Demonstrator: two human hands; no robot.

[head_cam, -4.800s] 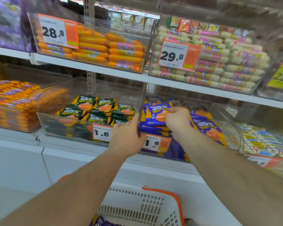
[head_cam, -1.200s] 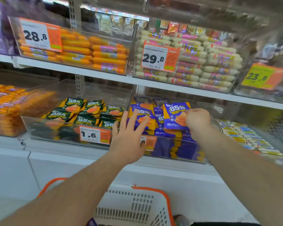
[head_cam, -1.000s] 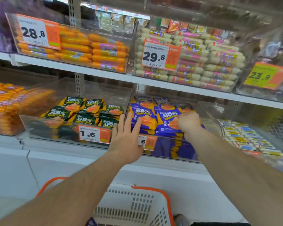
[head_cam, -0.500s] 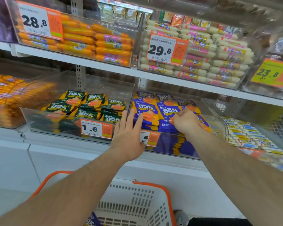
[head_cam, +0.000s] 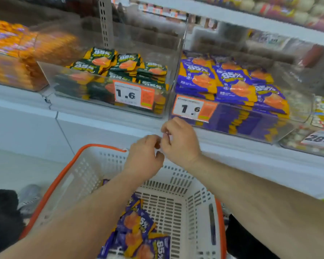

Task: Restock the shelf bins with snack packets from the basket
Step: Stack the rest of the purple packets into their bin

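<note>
The purple snack packets (head_cam: 138, 230) I need lie loose in the bottom of the basket (head_cam: 191, 206), heaped toward its near left side, some overlapping. The bin they belong in, the clear purple bin (head_cam: 238, 126) on the shelf, is already piled above its front wall with the same packets (head_cam: 230, 81).

My left hand (head_cam: 143, 157) and right hand (head_cam: 180, 139) hover together above the basket's far rim, fingers loosely curled and nearly touching each other; I see nothing held in either one, though the spot where the fingertips meet is smeared by motion blur, so I can't rule out something tiny there.

What could go wrong: that bin is heaped, so more packets laid on top may slide over the front wall (the wrappers look slick) and drop. The green bin (head_cam: 110, 94) stands just beside it with a near-identical design, so a careless reach could put purple among green packets (head_cam: 120, 66). Grabbing from the overlapping heap, I might lift several and drop one.

Hard to make out: the basket's near end is cut off by the frame, so I can't count what's left. My forearms cover part of the heap. The orange packs (head_cam: 13, 53) at far left are blurred, and the small print on the price tags (head_cam: 133, 95) is unreadable.
</note>
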